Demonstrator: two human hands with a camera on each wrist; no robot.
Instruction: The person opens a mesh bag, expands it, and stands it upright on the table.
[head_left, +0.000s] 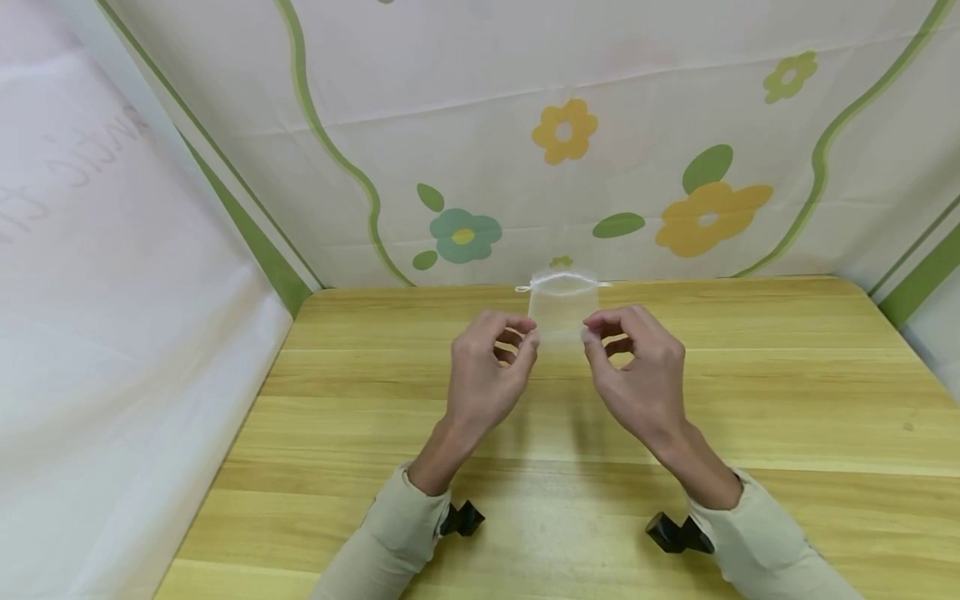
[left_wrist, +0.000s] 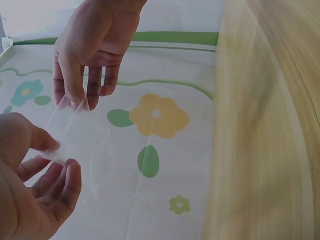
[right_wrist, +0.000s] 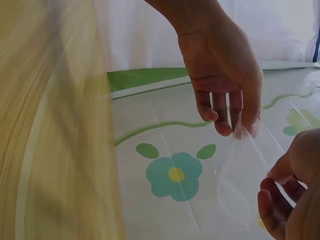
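Note:
A small sheer white drawstring pouch [head_left: 564, 315] is held up between the two hands over the far part of the table, its gathered top and side cord loops pointing away. My left hand [head_left: 486, 360] pinches its near left corner between thumb and index finger. At the near right corner, my right hand [head_left: 643, 367] pinches the fabric the same way. The left wrist view shows the see-through pouch [left_wrist: 92, 137] stretched between both sets of fingertips. From the right wrist, the thin fabric [right_wrist: 240, 175] shows nothing inside it.
Beneath the hands is a wood-grain table [head_left: 562, 500], its back edge against a white cloth wall [head_left: 487, 150] printed with flowers. Another white cloth [head_left: 135, 333] hangs along the left side. Black wrist mounts [head_left: 462, 518] stick out at both sleeves.

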